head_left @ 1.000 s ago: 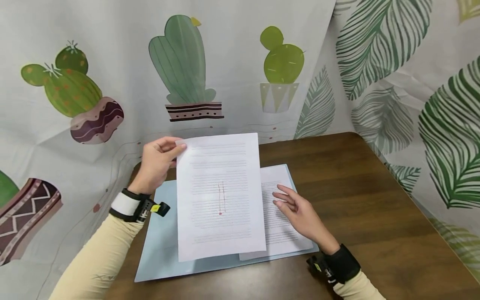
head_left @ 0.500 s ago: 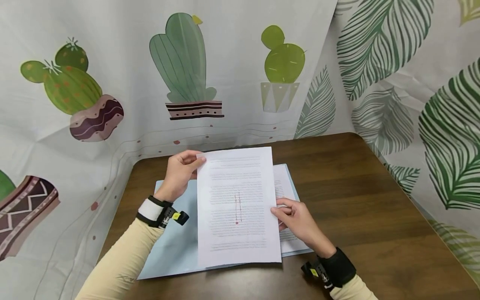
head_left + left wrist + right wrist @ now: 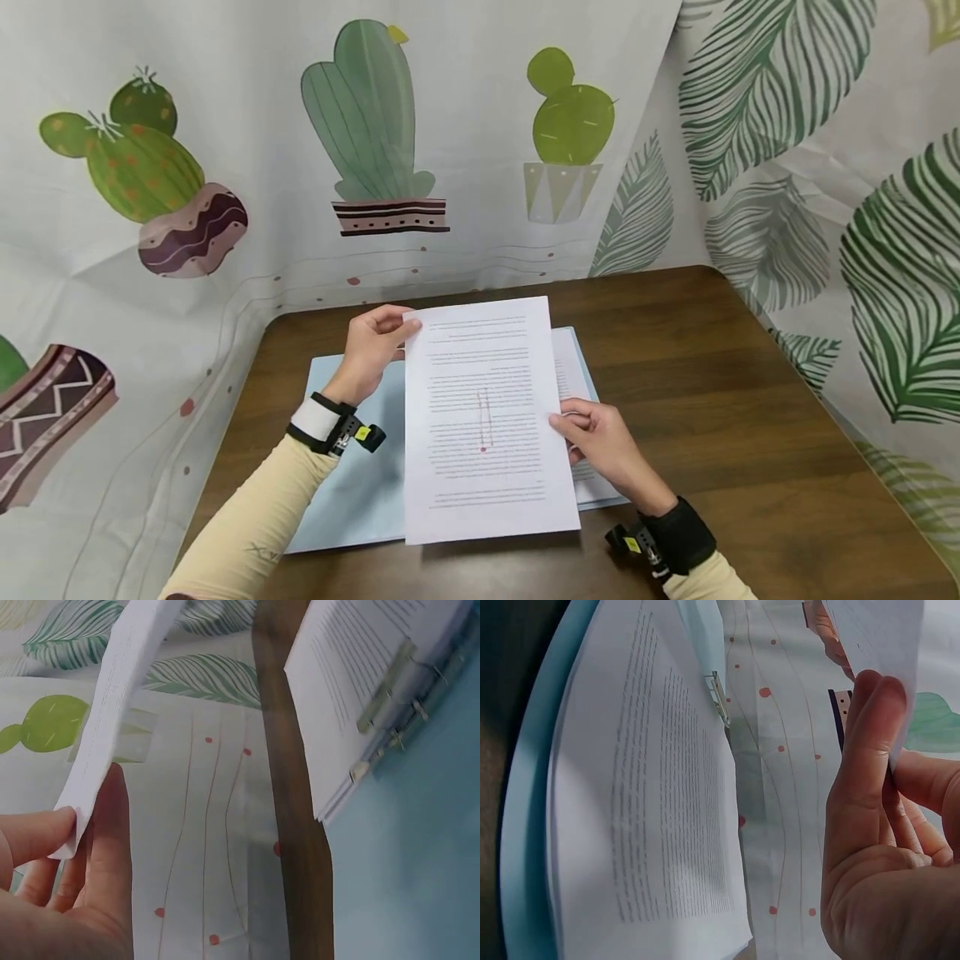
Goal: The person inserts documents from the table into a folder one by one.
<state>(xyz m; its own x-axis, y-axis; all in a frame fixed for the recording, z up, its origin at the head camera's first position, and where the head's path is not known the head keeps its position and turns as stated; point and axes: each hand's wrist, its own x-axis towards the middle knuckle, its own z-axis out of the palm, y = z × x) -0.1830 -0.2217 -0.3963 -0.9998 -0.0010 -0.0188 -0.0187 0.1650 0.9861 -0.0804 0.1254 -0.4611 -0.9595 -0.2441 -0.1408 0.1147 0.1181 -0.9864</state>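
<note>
A white printed sheet (image 3: 487, 492) with a faint reddish mark is held up over an open light-blue folder (image 3: 352, 492). My left hand (image 3: 370, 354) pinches the sheet's upper left corner between thumb and fingers. At the right edge, about two-thirds down, my right hand (image 3: 607, 446) pinches it too. Behind the sheet, a stack of printed pages (image 3: 592, 825) lies on the folder's right side, mostly covered in the head view. In the left wrist view a metal clip (image 3: 388, 686) runs along the inner edge of those pages.
The folder lies on a dark brown wooden table (image 3: 712, 400). Hanging cloth (image 3: 480, 117) printed with cacti and leaves stands behind the table and to its right. Both wrists carry strapped cameras, the left one (image 3: 367, 437) overlapping the folder in the head view.
My left hand has carried the sheet rightward and down. My right hand, earlier with loose fingers over the page stack, has taken hold of the sheet's right edge.
</note>
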